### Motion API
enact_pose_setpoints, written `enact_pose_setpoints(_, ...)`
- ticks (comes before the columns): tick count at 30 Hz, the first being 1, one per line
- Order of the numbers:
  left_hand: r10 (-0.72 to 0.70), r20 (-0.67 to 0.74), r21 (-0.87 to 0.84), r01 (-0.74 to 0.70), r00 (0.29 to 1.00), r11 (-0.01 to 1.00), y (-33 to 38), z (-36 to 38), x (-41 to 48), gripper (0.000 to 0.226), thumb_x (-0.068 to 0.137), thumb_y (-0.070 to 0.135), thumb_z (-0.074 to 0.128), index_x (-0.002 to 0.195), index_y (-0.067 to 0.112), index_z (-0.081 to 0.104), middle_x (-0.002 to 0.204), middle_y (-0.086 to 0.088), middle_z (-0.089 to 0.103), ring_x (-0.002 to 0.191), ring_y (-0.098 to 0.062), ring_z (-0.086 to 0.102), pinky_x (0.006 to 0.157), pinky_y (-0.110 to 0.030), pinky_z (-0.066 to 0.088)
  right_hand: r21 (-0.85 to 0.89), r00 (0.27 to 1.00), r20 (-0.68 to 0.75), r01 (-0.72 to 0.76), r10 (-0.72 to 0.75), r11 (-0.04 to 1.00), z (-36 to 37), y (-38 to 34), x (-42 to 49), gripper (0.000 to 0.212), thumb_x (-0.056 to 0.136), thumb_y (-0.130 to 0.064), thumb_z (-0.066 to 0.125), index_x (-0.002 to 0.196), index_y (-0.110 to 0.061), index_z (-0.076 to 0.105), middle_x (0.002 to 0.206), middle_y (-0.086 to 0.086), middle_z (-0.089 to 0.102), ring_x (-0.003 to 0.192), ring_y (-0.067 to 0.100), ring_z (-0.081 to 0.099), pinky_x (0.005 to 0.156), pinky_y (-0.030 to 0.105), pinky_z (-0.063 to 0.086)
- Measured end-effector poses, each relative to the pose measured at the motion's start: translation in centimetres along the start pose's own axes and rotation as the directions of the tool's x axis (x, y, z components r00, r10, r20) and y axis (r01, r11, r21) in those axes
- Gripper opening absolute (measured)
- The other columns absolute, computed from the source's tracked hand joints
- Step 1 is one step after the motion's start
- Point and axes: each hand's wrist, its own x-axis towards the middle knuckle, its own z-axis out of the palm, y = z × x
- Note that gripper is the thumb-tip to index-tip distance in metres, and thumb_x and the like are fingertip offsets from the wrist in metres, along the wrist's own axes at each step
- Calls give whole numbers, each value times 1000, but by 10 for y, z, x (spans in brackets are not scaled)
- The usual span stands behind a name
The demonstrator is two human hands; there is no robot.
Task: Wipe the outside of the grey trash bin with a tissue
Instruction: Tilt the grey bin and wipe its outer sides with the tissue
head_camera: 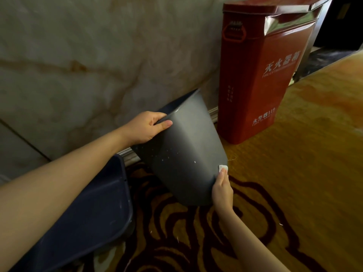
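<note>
My left hand gripped the rim of the grey trash bin, tilted at frame centre over the carpet to expose its side, while my right hand pressed the tissue against it.

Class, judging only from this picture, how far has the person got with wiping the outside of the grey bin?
Done: the grey bin is tilted, the left hand gripping its rim. In hand: the right hand presses a white tissue against the bin's right side, near the base. Left: pale specks still dot the lower front wall, so that face looks unwiped; the far side is hidden.
</note>
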Motion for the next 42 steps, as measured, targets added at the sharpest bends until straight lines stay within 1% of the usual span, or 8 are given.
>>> enact_pose_setpoints(12,-96,-196,-112,75,976,991,22,19,16,19,91,21,50,83,18,66,77,3,68,59,6,64,59,-13,50,-31,924,-47,378,-379,925,11,-64,-37,50,98,-40,18,145,-24,14,156,-8,10,139,-2,3,108,16,1)
enact_pose_setpoints(15,-171,-271,-111,146,947,983,30,25,21,31,91,21,50,87,-6,63,77,-16,63,70,-20,59,64,-31,45,-60,867,-2,498,-499,865,16,-86,-43,52,98,-42,16,146,-24,13,156,-9,6,140,-2,-2,113,21,1)
enact_pose_setpoints(19,-277,-360,-174,227,891,958,45,27,30,27,89,21,52,81,-2,63,73,-13,55,70,-21,52,65,-29,42,-101,737,71,675,-672,731,22,-110,-56,52,98,-39,16,147,-20,14,154,-9,1,140,-1,-8,116,23,0)
enact_pose_setpoints(23,-396,-330,-301,302,857,905,58,20,42,40,86,30,56,105,-5,63,97,-17,64,97,-27,61,95,-40,48,-95,647,98,762,-756,641,26,-125,-66,52,98,-37,16,146,-17,14,154,-7,0,141,1,-9,116,24,0)
enact_pose_setpoints(27,-463,-125,-550,327,878,768,64,10,44,37,89,39,50,93,4,62,90,-11,64,86,-21,63,86,-35,50,-143,636,117,771,-763,620,15,-133,-55,47,100,-29,21,145,-15,16,156,0,7,141,3,-5,116,23,1)
enact_pose_setpoints(31,-354,61,-601,317,933,734,56,2,34,27,94,23,42,86,7,62,75,-3,72,73,-13,69,66,-26,57,-185,679,133,733,-722,655,13,-139,-36,47,100,-29,21,146,-17,17,157,-1,9,142,6,-1,113,18,1)
enact_pose_setpoints(36,-406,-75,-556,300,911,775,47,0,29,28,96,12,38,114,0,55,78,-4,62,49,-2,64,52,-16,54,-240,794,75,601,-603,762,2,-107,-6,47,100,-32,20,146,-20,18,157,-1,11,143,7,3,109,18,1)
enact_pose_setpoints(42,-408,-114,-577,274,906,769,48,1,37,35,95,11,40,124,-6,49,74,-4,61,59,-10,63,52,-19,54,-281,927,-67,338,-369,898,-29,-64,37,47,100,-32,18,146,-20,17,157,-1,11,143,9,5,112,24,3)
